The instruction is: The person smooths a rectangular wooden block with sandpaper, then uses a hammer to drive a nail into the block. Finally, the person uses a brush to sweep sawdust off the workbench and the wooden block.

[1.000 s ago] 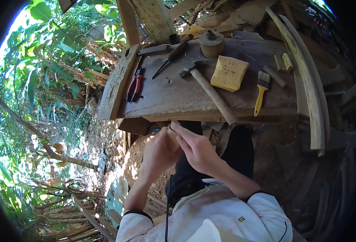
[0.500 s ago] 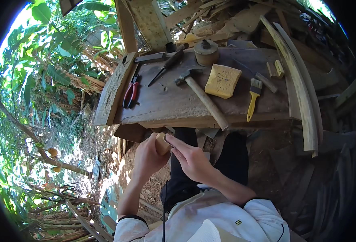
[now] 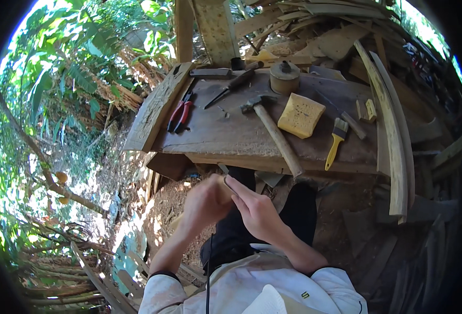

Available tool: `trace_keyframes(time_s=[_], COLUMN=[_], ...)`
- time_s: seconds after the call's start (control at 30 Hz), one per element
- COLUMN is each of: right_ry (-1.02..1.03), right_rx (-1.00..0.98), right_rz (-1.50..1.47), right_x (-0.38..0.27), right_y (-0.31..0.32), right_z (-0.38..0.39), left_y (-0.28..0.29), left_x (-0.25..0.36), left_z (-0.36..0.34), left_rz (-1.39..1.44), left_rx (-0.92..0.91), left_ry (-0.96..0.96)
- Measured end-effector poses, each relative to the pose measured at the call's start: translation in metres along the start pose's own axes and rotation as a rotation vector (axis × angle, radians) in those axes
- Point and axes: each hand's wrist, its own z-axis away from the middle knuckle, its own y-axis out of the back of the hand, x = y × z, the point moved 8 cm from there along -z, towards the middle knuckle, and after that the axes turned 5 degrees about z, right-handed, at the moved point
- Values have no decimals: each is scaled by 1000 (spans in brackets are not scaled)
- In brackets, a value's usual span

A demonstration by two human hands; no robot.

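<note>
In front of my lap, below the bench edge, my left hand (image 3: pixel 206 203) is closed round a small light-brown wooden block (image 3: pixel 223 194). Motion smears that hand, and the block is mostly covered by fingers. On the block's right side, my right hand (image 3: pixel 256 210) presses with its fingers together and pointing forward. A thin dark edge shows along its index finger, but I cannot make out what that hand holds. Nearest to both hands on the bench lies a hammer (image 3: pixel 279 139), its wooden handle reaching over the front edge.
The wooden bench (image 3: pixel 225 137) carries red-handled pliers (image 3: pixel 179 114), a pointed dark-handled tool (image 3: pixel 236 86), a round lidded pot (image 3: pixel 284 78), a yellow block (image 3: pixel 301 116), and a yellow-handled paintbrush (image 3: pixel 336 144). Long wooden strips (image 3: pixel 391 131) lean at its right. Plants fill the left.
My left hand has turned and shifted right, now blurred, so less of the block shows. My right hand stays against it. The view has shifted slightly, moving the bench things rightward.
</note>
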Motion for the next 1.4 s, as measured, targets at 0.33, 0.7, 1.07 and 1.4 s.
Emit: trace_keyframes(time_s=[0.33, 0.7, 1.07, 1.4], right_ry=[74, -89, -114, -162], right_rx=[3, -89, -92, -152], right_rz=[64, 10, 44, 93], right_x=[-3, 19, 24, 34], right_y=[-4, -9, -21, -32], right_z=[7, 9, 13, 26], left_y=[-3, -36, -26, -29], left_x=[-4, 7, -21, -36], left_z=[7, 24, 21, 20], left_rz=[80, 166, 40, 35], left_rx=[31, 1, 41, 3], left_ry=[-44, -130, 12, 54])
